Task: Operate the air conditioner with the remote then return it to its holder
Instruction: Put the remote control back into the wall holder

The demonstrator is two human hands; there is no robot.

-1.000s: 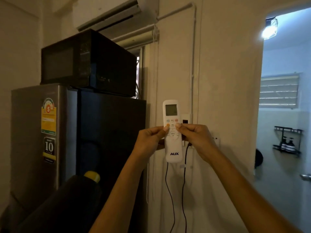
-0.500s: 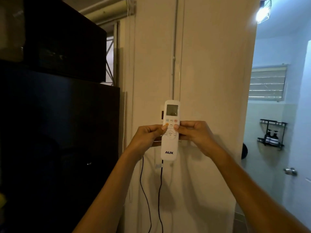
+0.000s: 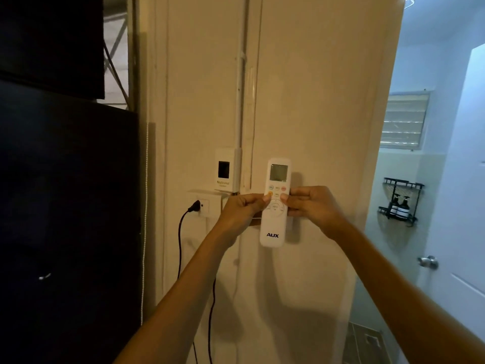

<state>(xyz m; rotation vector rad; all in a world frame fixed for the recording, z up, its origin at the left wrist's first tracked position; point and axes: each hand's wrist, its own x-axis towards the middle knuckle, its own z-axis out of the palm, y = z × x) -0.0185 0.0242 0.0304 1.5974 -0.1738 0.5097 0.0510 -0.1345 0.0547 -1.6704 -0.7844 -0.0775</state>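
Note:
A white AUX remote (image 3: 274,227) with a grey screen is held upright close to the cream wall. My left hand (image 3: 242,210) grips its left side, thumb near the orange button. My right hand (image 3: 312,206) grips its right side, thumb on the keypad. Behind the remote and my hands a bit of a holder bracket (image 3: 255,222) shows on the wall; most of it is hidden. The air conditioner is out of view.
A white National breaker box (image 3: 227,169) and a wall socket (image 3: 204,206) with a black plug and hanging cable sit left of the remote. The dark fridge (image 3: 68,219) fills the left. At right, a bathroom doorway, a door knob (image 3: 427,261) and a black wire shelf (image 3: 400,203).
The view has swung down and to the right; the air conditioner and microwave left the frame. Both hands keep the same grip on the remote, now closer to the wall beside the breaker box.

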